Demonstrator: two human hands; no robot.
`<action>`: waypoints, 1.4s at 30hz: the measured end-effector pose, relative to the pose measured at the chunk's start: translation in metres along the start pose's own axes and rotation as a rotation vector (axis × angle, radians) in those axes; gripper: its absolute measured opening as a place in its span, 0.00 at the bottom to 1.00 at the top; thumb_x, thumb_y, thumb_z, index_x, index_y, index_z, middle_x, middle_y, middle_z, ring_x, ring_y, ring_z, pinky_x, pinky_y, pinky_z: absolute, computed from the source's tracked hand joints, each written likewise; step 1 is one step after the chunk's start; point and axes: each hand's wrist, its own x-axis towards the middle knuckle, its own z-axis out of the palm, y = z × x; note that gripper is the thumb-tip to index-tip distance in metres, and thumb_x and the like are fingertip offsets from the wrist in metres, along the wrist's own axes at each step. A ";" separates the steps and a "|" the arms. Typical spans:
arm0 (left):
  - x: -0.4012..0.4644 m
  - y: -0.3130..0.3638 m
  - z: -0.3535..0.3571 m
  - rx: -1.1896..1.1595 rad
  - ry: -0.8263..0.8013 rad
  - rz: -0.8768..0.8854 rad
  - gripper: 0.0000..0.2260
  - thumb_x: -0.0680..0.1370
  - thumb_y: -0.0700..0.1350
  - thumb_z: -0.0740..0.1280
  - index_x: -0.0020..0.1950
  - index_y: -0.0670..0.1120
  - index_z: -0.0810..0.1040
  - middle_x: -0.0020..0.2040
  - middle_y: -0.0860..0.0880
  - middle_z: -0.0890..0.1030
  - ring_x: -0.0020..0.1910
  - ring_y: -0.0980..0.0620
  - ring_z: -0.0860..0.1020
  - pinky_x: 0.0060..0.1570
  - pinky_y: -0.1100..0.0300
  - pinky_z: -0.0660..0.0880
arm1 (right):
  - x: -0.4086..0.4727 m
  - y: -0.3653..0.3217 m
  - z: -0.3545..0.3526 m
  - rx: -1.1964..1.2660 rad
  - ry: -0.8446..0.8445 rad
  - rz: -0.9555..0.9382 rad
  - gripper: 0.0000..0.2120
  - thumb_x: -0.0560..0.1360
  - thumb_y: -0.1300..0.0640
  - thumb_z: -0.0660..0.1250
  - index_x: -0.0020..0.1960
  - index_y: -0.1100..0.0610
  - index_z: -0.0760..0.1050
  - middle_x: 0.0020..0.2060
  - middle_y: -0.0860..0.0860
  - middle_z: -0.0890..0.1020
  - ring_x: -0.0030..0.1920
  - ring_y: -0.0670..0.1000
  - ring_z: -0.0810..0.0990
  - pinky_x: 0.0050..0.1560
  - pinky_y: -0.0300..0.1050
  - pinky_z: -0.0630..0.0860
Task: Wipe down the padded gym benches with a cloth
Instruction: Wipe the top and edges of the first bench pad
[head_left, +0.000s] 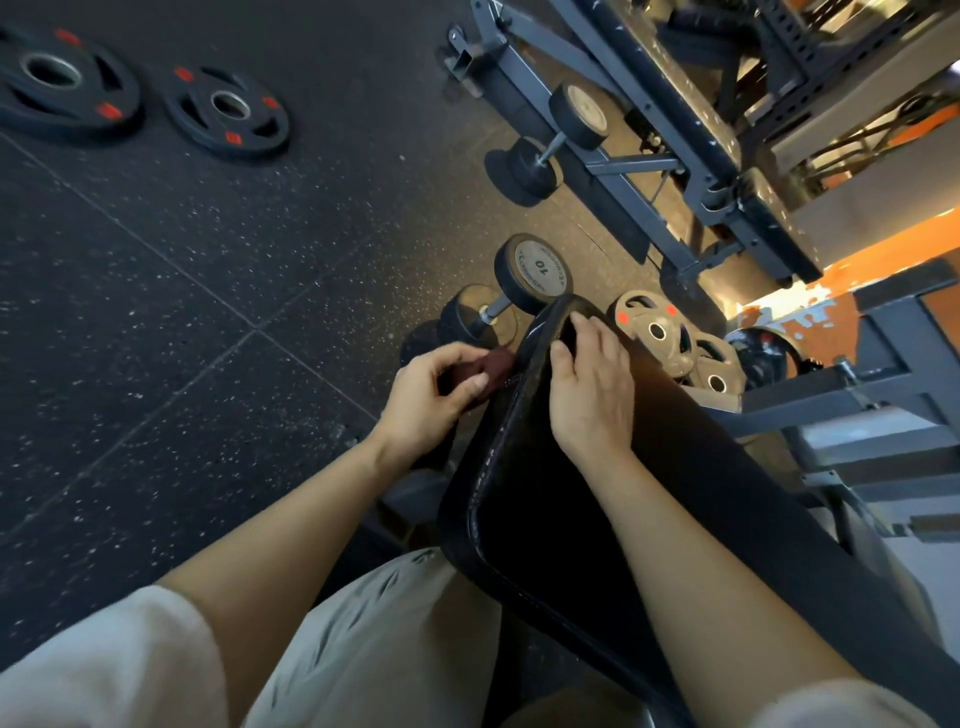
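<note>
A black padded bench (545, 519) runs from the lower right up to the middle of the view. My left hand (426, 400) grips a dark maroon cloth (485, 369) and holds it against the bench's left side edge, near the far end. My right hand (592, 384) lies on top of the pad at that far end, its fingers curled over the rim. Most of the cloth is hidden inside my left hand.
A 10-marked dumbbell (498, 306) lies on the floor just beyond the bench end, another dumbbell (556, 145) farther back. Two weight plates (228, 109) lie on the dark rubber floor at top left. Tan plates (657, 330) and grey bench frames (883, 384) crowd the right.
</note>
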 end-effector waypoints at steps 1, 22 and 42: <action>0.001 -0.006 -0.002 0.018 0.016 -0.021 0.10 0.77 0.40 0.70 0.55 0.53 0.81 0.52 0.55 0.82 0.55 0.56 0.79 0.61 0.48 0.74 | 0.000 -0.001 0.005 0.004 -0.003 0.003 0.23 0.83 0.50 0.54 0.76 0.53 0.60 0.75 0.51 0.63 0.75 0.50 0.58 0.76 0.49 0.55; 0.074 0.001 0.034 -0.175 0.013 0.113 0.05 0.76 0.36 0.70 0.48 0.44 0.78 0.45 0.52 0.81 0.46 0.58 0.78 0.51 0.63 0.74 | 0.007 0.008 0.019 -0.109 0.023 -0.056 0.30 0.77 0.45 0.43 0.76 0.52 0.58 0.76 0.51 0.61 0.76 0.48 0.56 0.76 0.49 0.55; 0.070 0.000 0.026 -0.245 -0.098 0.144 0.07 0.74 0.35 0.71 0.46 0.45 0.76 0.44 0.49 0.79 0.43 0.61 0.76 0.47 0.69 0.72 | 0.007 0.010 0.020 -0.116 0.017 -0.064 0.30 0.77 0.45 0.42 0.77 0.53 0.57 0.76 0.51 0.59 0.76 0.48 0.54 0.77 0.49 0.52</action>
